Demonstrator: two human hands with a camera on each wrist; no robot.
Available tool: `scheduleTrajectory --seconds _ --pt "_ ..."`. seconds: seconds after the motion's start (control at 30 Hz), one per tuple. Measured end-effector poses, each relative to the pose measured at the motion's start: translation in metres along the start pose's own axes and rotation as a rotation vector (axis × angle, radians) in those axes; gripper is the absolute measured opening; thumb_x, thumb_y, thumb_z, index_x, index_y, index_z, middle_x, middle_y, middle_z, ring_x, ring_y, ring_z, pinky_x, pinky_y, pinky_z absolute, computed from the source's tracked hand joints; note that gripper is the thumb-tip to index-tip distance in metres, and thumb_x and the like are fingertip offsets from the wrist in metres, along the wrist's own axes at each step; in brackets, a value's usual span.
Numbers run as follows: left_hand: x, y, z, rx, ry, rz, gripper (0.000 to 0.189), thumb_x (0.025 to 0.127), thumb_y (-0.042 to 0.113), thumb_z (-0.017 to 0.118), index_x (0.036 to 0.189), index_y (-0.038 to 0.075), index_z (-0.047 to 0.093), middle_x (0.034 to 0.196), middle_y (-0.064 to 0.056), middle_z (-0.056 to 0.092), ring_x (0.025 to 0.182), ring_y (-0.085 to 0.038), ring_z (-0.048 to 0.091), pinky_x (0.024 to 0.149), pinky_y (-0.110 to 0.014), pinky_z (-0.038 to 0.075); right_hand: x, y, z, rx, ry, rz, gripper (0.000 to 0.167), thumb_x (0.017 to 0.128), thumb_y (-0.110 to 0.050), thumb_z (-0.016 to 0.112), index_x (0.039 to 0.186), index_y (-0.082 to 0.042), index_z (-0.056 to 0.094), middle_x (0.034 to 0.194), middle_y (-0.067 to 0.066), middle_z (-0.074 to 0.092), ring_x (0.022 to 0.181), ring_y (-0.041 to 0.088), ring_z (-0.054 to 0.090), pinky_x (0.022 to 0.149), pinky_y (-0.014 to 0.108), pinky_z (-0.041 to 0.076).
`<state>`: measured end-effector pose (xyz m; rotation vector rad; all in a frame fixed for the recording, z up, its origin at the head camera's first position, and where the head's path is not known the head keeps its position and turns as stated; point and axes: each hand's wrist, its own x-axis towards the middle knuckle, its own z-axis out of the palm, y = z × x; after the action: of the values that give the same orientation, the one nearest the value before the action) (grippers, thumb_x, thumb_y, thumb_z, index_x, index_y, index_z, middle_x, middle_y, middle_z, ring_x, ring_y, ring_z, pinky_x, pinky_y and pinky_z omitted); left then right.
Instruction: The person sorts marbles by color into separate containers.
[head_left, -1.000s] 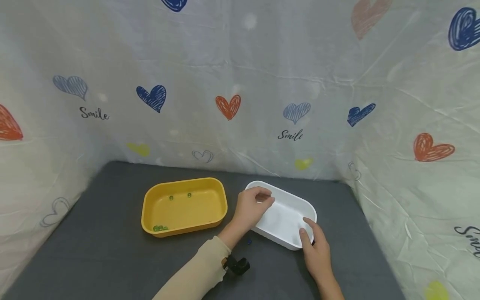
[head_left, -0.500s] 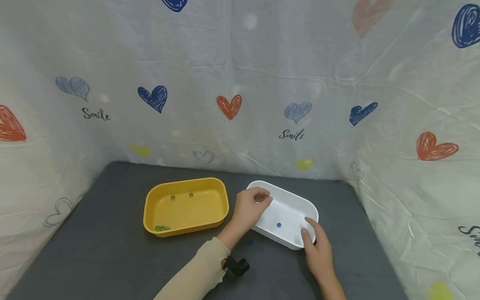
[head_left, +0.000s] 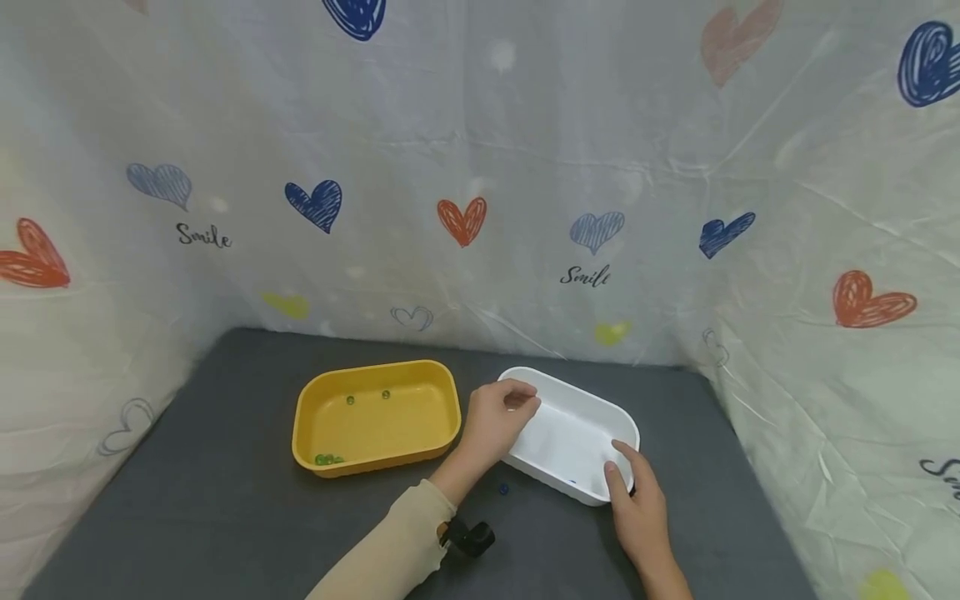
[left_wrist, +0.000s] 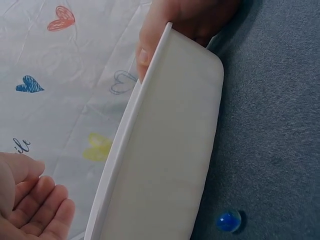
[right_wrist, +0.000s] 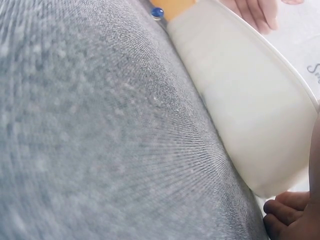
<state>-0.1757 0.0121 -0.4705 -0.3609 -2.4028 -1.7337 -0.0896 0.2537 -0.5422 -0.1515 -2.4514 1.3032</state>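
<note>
My left hand (head_left: 495, 423) hovers over the near-left end of the white tray (head_left: 558, 429), its fingers loosely curled and nothing visible between them; in the left wrist view the left hand (left_wrist: 35, 205) shows at lower left. At the tray's right end my right hand (head_left: 639, 500) grips the rim, thumb on the inside and fingers around the outer wall. A sliver of a blue marble (head_left: 572, 481) shows inside along the near wall, mostly hidden by it. Another blue marble (left_wrist: 229, 220) lies on the dark cloth just outside the tray.
To the left stands a yellow tray (head_left: 375, 425) with several green marbles (head_left: 328, 459) in it, most bunched in its near-left corner. A dark grey cloth (head_left: 187, 500) covers the table. Behind hangs a white curtain (head_left: 510, 317) printed with hearts.
A blue marble has appeared inside the white tray and rolled toward its near wall. My left hand stays nearly in place, and the right hand keeps its grip on the tray.
</note>
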Motion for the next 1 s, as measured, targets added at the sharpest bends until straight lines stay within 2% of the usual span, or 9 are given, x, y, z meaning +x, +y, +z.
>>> scheduleTrajectory --seconds 0.27,0.53,0.67,0.83,1.0 --pt "-0.010 -0.005 -0.011 0.027 -0.007 0.010 0.016 0.102 0.015 0.079 0.115 0.006 0.083 0.103 0.004 0.080 0.101 -0.015 0.075 0.093 -0.032 0.062 0.000 -0.002 -0.001 -0.001 -0.022 0.023 0.038 0.113 -0.024 0.062 0.147 -0.007 0.066 0.153 0.020 0.060 0.147 0.036 0.050 0.115 0.051 0.036" --pt "-0.030 -0.002 -0.027 -0.015 0.005 0.015 0.017 0.102 0.015 0.080 0.116 0.005 0.083 0.106 0.004 0.080 0.104 -0.016 0.075 0.097 -0.036 0.061 0.000 -0.002 -0.001 -0.012 -0.033 0.021 0.040 0.114 -0.027 0.061 0.148 -0.006 0.064 0.154 0.022 0.058 0.148 0.038 0.049 0.116 0.056 0.035" --pt "-0.042 -0.007 -0.030 -0.042 0.006 0.030 0.017 0.101 0.014 0.081 0.115 0.005 0.083 0.106 0.006 0.080 0.105 -0.015 0.075 0.096 -0.038 0.062 0.000 -0.002 -0.001 -0.013 -0.030 0.016 0.039 0.114 -0.026 0.061 0.148 -0.007 0.065 0.154 0.020 0.059 0.148 0.036 0.050 0.116 0.054 0.036" --pt "-0.054 -0.012 -0.032 -0.047 0.000 0.048 0.015 0.100 0.013 0.082 0.114 0.007 0.084 0.104 0.009 0.080 0.098 -0.012 0.074 0.086 -0.033 0.061 0.000 -0.001 0.000 -0.018 -0.020 0.009 0.038 0.113 -0.026 0.061 0.147 -0.007 0.066 0.152 0.019 0.061 0.146 0.035 0.051 0.114 0.051 0.036" --pt "-0.070 -0.019 -0.034 -0.065 -0.009 0.025 0.013 0.099 0.011 0.083 0.112 0.008 0.084 0.103 0.009 0.081 0.096 -0.012 0.075 0.088 -0.032 0.061 0.000 0.000 0.000 -0.020 -0.013 -0.001 0.038 0.113 -0.024 0.062 0.146 -0.007 0.066 0.151 0.019 0.062 0.145 0.035 0.052 0.113 0.042 0.036"
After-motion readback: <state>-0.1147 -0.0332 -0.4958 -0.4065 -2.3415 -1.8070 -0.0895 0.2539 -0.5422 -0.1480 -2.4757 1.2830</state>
